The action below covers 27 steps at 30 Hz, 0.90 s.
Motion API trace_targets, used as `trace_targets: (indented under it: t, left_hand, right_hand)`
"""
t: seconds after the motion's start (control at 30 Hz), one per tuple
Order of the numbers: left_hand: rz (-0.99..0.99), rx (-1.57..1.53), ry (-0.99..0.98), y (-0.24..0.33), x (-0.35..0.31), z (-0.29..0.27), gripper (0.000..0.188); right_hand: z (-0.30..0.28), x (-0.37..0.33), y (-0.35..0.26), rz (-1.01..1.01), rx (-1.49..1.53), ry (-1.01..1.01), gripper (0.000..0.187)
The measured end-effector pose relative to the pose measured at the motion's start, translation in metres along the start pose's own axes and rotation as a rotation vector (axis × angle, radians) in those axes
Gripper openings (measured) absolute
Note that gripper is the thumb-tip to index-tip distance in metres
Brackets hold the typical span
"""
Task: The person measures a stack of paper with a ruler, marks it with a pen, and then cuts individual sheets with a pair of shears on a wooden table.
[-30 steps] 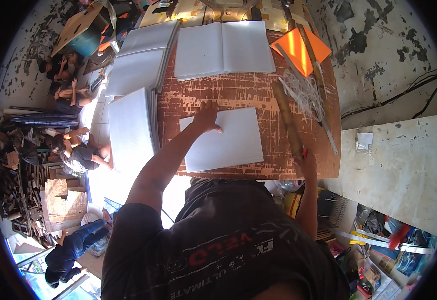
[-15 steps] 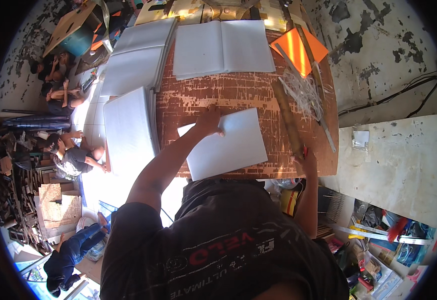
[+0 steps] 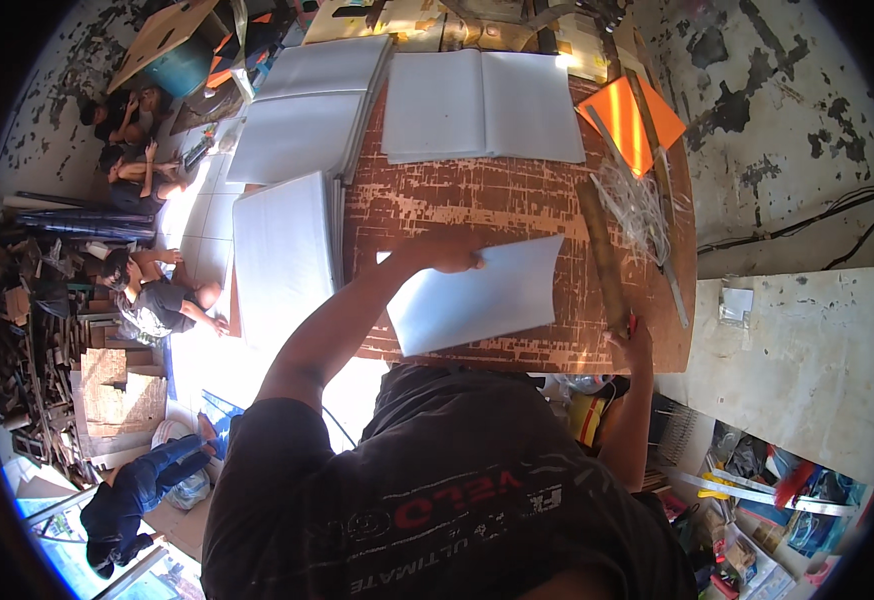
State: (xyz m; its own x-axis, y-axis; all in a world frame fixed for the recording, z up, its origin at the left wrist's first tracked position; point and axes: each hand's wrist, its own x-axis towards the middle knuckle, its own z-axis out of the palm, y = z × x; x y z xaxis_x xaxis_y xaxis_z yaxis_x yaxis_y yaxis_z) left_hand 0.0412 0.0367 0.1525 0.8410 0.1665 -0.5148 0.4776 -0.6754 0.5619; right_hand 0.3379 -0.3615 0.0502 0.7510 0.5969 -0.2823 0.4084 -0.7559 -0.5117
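My left hand (image 3: 452,250) is closed on the far edge of a white sheet of paper (image 3: 482,300), with the thumb on top. That sheet bows upward, partly lifted off the scored brown tabletop (image 3: 447,200). My right hand (image 3: 632,345) rests at the table's near right edge, its fingers closed around a small red tool (image 3: 633,323) whose kind I cannot make out. Just beyond it lies a long brown wooden stick (image 3: 602,255). Past the stick sits a tangle of clear plastic strips (image 3: 637,215).
Stacks of folded white sheets (image 3: 287,235) line the table's left side. Another opened stack (image 3: 482,105) lies at the far side. An orange sheet (image 3: 647,125) lies under metal strips at the far right. Several people (image 3: 162,300) sit on the floor at left.
The left hand has pulled the white sheet up, so it now bends where it lay flatter. The right hand stays by the stick with the red tool. The whole view has shifted slightly.
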Motion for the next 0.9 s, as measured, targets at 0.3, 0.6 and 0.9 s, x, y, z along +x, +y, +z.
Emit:
trace_targets:
  t: [0.3,0.6,0.9]
  left_hand:
    - [0.276,-1.203,1.095,-0.088,-0.088,-0.144,0.028]
    - [0.028,-1.791,1.569,-0.341,-0.064,-0.114,0.035]
    - [-0.464,-2.008,1.588,-0.357,-0.048,-0.125,0.047]
  right_hand:
    - [0.002,0.002,-0.004,0.003,-0.001,0.019,0.078]
    - [0.000,-0.002,0.005,-0.003,0.003,0.029,0.078]
    - [-0.001,-0.004,-0.002,0.023,-0.011,0.012,0.079]
